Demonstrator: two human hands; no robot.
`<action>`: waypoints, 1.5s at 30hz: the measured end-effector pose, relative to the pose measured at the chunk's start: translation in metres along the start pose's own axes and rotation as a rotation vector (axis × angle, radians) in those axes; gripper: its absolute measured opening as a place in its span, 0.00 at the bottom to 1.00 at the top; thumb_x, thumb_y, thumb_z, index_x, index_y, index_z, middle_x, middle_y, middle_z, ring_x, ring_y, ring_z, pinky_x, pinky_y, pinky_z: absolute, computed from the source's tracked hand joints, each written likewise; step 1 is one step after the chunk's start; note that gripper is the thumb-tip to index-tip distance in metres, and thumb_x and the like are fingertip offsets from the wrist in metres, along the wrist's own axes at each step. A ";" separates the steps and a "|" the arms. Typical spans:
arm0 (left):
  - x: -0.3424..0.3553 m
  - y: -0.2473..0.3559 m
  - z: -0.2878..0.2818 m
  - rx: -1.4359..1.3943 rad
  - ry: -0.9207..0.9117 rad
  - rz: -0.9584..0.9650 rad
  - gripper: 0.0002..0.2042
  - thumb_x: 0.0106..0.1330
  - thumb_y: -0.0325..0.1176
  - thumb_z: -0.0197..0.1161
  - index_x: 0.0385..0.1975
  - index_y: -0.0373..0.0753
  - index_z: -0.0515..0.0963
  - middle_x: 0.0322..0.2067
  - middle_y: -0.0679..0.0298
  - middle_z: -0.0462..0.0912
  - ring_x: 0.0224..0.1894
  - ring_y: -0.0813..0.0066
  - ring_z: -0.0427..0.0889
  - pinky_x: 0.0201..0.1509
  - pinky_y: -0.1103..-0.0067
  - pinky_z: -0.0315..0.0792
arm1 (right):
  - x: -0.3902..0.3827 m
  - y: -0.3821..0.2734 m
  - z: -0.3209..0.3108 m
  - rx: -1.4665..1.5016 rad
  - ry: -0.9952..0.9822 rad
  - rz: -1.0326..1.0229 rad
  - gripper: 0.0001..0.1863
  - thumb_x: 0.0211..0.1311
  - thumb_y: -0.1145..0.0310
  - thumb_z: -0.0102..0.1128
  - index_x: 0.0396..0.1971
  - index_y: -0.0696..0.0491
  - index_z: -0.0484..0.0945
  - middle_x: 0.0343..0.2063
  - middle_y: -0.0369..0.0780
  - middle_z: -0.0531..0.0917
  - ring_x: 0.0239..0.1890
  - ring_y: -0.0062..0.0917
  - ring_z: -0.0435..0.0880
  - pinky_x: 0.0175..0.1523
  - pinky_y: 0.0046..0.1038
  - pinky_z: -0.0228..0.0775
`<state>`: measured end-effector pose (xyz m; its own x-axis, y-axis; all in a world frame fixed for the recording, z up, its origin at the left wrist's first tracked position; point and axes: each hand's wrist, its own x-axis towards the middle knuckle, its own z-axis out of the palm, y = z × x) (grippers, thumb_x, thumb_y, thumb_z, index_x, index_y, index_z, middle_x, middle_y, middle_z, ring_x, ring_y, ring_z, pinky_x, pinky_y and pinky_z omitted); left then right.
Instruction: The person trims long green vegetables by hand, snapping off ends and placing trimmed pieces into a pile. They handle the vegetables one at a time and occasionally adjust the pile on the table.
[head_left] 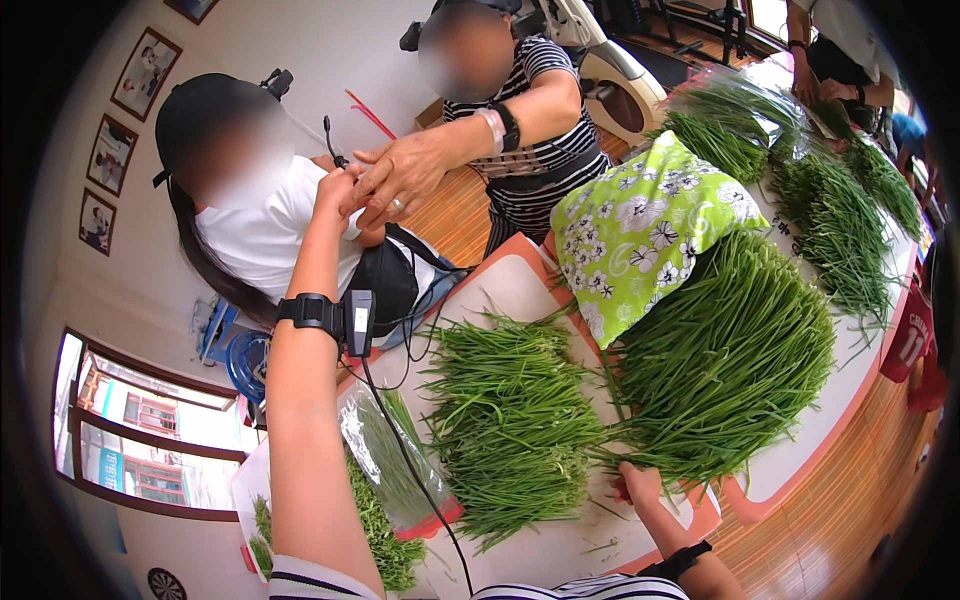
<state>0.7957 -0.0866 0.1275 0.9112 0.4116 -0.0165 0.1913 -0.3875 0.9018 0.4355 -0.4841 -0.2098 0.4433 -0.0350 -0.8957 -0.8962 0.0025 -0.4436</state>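
Observation:
My left hand (338,190) is raised with fingers curled, partly covered by the hand (390,180) of the person in stripes; a small black cable end (336,145) rises just above them, and what my fingers hold is unclear. A black wrist device (360,322) with a cable sits on my left forearm. My right hand (637,483) has curled fingers at the lower edge of a large heap of long green stalks (725,350); what it holds is hidden. A second heap (510,430) lies left of it, beside a clear bag of stalks (390,450).
The board-like white table (765,470) carries a flowered green cloth (640,230) and more bagged stalks (820,210). A person in white (260,230) and one in stripes (540,130) stand opposite; another (830,50) is at back right. A blue plastic tub (247,365) is at left.

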 end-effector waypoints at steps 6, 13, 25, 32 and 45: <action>0.023 -0.028 -0.030 -0.082 0.048 -0.066 0.11 0.63 0.38 0.56 0.36 0.38 0.75 0.29 0.62 0.78 0.30 0.73 0.78 0.32 0.79 0.74 | 0.004 0.003 0.002 0.015 -0.003 -0.001 0.18 0.51 0.62 0.54 0.13 0.62 0.78 0.10 0.41 0.78 0.08 0.25 0.76 0.12 0.22 0.61; 0.032 -0.029 -0.044 -0.032 0.088 -0.079 0.13 0.65 0.45 0.53 0.37 0.42 0.75 0.31 0.65 0.78 0.29 0.78 0.73 0.40 0.79 0.71 | 0.002 0.001 0.001 0.009 -0.007 -0.007 0.19 0.52 0.61 0.55 0.13 0.62 0.78 0.11 0.41 0.79 0.09 0.24 0.77 0.13 0.23 0.66; -0.028 -0.055 -0.023 0.022 -0.061 0.028 0.19 0.65 0.44 0.56 0.50 0.38 0.71 0.38 0.65 0.77 0.32 0.78 0.76 0.31 0.82 0.73 | -0.004 -0.006 0.002 -0.042 0.016 0.008 0.18 0.51 0.62 0.54 0.13 0.61 0.78 0.10 0.41 0.78 0.08 0.25 0.76 0.11 0.22 0.61; -0.244 -0.130 -0.023 -0.076 -0.524 -0.131 0.17 0.68 0.37 0.53 0.52 0.34 0.70 0.38 0.62 0.78 0.35 0.76 0.79 0.37 0.81 0.73 | 0.000 0.000 0.003 -0.028 0.017 -0.004 0.18 0.51 0.62 0.54 0.13 0.62 0.78 0.09 0.41 0.78 0.09 0.26 0.77 0.12 0.22 0.60; -0.565 -0.249 -0.030 -0.220 -0.712 -0.520 0.18 0.71 0.38 0.49 0.55 0.36 0.69 0.41 0.62 0.79 0.38 0.79 0.77 0.45 0.81 0.73 | 0.025 0.018 -0.005 -0.029 -0.187 -0.115 0.20 0.55 0.55 0.54 0.16 0.57 0.76 0.11 0.39 0.77 0.09 0.25 0.76 0.10 0.22 0.54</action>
<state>0.2227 -0.1981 -0.0749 0.7534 -0.1446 -0.6415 0.6341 -0.0988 0.7669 0.4307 -0.4897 -0.2401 0.5357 0.1530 -0.8305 -0.8385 -0.0195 -0.5445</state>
